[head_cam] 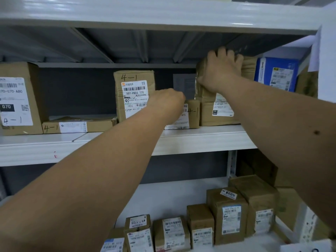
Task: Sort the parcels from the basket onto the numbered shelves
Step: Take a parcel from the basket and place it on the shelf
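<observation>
Parcel [216, 99], taped brown, stands near the shelf's [200, 137] right end; we note the right hand [221, 70] gripping its top, fingers curled over. Left hand's [166, 100] fingers: cannot tell.

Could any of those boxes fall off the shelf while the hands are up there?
Maybe. The right hand grips a tall brown parcel squeezed in just under the shelf above, so it might tip forward if pulled. The left hand reaches past a small box marked 4-1 that sits near the shelf edge and could get nudged off. Anything that falls could land on the parcels on the lower shelf.
</observation>
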